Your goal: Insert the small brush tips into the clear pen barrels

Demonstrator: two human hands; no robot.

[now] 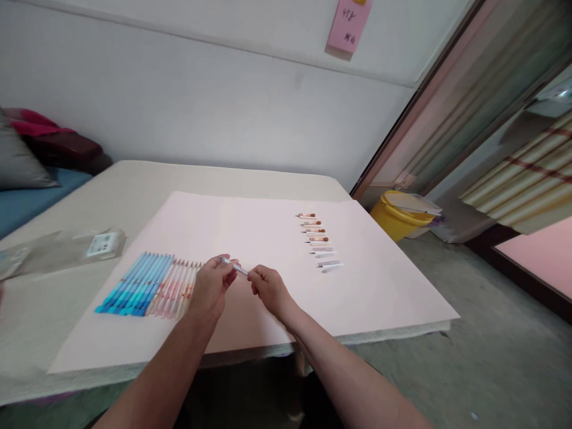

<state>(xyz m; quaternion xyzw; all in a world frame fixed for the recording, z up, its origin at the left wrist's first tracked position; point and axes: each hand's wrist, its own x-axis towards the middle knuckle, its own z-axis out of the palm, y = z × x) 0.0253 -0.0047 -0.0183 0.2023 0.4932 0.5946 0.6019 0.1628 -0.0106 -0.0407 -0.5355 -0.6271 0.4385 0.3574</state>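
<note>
Between my two hands, above the pink sheet, is a slim whitish pen [235, 266]. My left hand [213, 283] pinches its far left end, and my right hand [268, 285] has its fingers closed round the lower right end. Beside my left hand lie a row of blue pens [136, 283] and a row of pale pens with reddish prints [172, 286], partly hidden by that hand. To the right of my hands several small pen parts with brown caps [316, 231] form a column. Nearer me in that column are whitish parts with dark tips [328, 264].
The pink sheet [379, 298] covers much of the pale table [147, 176]. A clear plastic packet [105, 244] with a white label lies at the left. A yellow bin [393, 214] stands on the floor beyond the right edge. A white wall [223, 107] rises behind.
</note>
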